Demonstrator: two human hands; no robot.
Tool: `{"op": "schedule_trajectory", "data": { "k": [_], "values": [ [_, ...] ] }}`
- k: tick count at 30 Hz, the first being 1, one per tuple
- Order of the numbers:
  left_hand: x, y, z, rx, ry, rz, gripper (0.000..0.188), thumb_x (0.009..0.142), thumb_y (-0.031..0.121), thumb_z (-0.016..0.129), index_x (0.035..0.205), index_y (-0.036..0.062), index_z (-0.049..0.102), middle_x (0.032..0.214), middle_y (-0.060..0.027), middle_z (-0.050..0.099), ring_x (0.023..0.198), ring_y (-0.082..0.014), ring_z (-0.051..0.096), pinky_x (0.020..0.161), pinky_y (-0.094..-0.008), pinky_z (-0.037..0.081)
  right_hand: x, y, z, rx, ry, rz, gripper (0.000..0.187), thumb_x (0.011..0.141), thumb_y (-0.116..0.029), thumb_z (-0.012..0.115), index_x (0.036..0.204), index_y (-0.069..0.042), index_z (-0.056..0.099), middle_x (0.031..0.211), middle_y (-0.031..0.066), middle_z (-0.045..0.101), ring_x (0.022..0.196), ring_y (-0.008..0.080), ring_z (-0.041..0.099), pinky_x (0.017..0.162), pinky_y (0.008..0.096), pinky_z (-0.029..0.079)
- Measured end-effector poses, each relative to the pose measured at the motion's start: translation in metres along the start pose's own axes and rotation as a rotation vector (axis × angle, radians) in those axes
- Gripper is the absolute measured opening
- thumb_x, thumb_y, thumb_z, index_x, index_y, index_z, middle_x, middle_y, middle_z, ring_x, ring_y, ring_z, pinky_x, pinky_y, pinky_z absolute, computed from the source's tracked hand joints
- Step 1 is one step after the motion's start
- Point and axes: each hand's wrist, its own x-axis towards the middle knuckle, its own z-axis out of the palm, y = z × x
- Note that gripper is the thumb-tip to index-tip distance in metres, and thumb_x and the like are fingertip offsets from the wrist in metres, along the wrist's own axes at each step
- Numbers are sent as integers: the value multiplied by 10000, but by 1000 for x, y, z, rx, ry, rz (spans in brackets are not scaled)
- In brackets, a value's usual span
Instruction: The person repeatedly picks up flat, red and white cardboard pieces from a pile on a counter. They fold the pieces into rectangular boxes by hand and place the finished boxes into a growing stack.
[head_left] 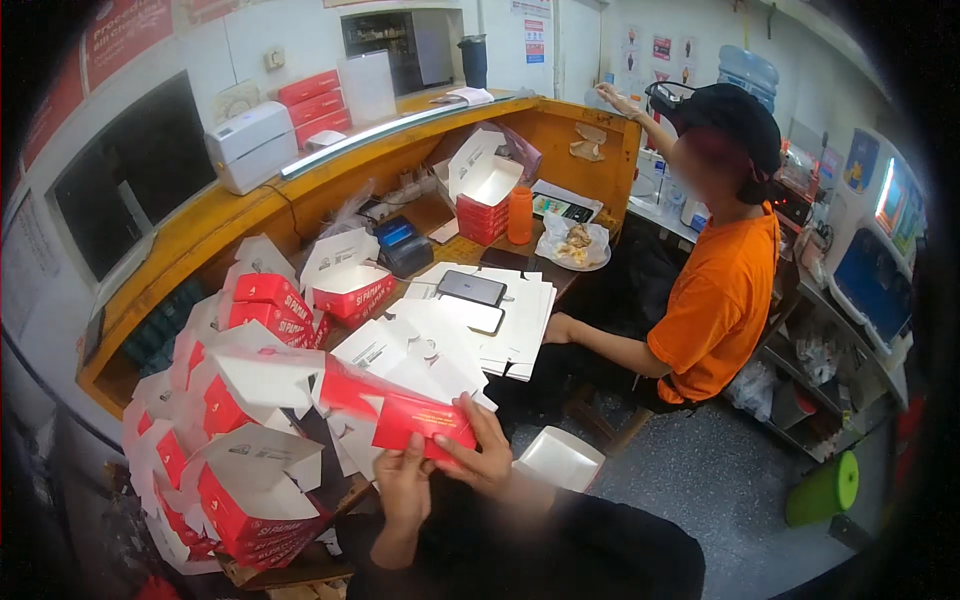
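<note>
A partly folded red and white cardboard food box [420, 418] is held in front of me, its red side panel facing up. My right hand [485, 455] is closed on the right end of that panel, thumb and fingers gripping its edge. Below the same panel, my left hand [403, 485] pinches the lower edge, with thumb pointing up. Flat white box blanks [405, 345] lie just beyond the box on the table. To the left rises a heap of folded red and white boxes [260, 490], many with lids raised.
Two phones [472, 288] rest on the sheets. Behind them are a card terminal [403, 245], an orange bottle [520, 215] and a plate of food [577, 245]. A person in an orange shirt [715, 300] sits at the right. An open white box [560, 458] lies beside my right forearm.
</note>
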Motion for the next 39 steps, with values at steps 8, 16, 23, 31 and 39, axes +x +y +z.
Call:
{"op": "schedule_trajectory", "data": {
  "k": [8, 16, 23, 31, 39],
  "values": [
    [-5, 10, -26, 647, -146, 113, 169, 892, 83, 442, 960, -37, 539, 813, -46, 577, 688, -83, 498, 610, -231, 408, -26, -21, 30, 324, -16, 227, 727, 809, -256, 567, 1367, -96, 130, 1335, 263, 179, 1190, 369, 291, 961, 450, 261],
    [-22, 10, -74, 1091, -29, 22, 177, 884, 90, 430, 932, -53, 524, 763, -136, 575, 724, -165, 526, 659, -285, 410, -6, 24, 21, 407, -187, 300, 395, 873, -283, 490, 1208, -109, 374, 1330, 215, 195, 1195, 375, 300, 963, 463, 286],
    [-23, -7, -70, 1022, 10, -4, 215, 888, 135, 448, 835, -56, 532, 652, -144, 517, 628, -221, 509, 628, -316, 414, 10, 26, 20, 344, -456, 276, 250, 772, -165, 622, 971, -49, 524, 1375, 237, 157, 1254, 418, 217, 1001, 430, 253],
    [-27, -25, -84, 1211, 71, 82, 229, 868, 159, 485, 782, -43, 550, 586, -195, 534, 495, -226, 527, 501, -338, 404, 2, 11, 35, 203, -388, 346, 258, 696, -60, 655, 913, -11, 525, 1320, 249, 283, 1172, 430, 361, 934, 389, 374],
    [-17, -36, -85, 982, 149, 268, 120, 809, 55, 541, 813, -54, 592, 626, -188, 575, 545, -234, 575, 518, -314, 416, 3, 19, 27, 110, -853, 204, 152, 746, -96, 615, 871, -22, 572, 1241, 198, 428, 1037, 342, 501, 820, 359, 456]
  ]
}}
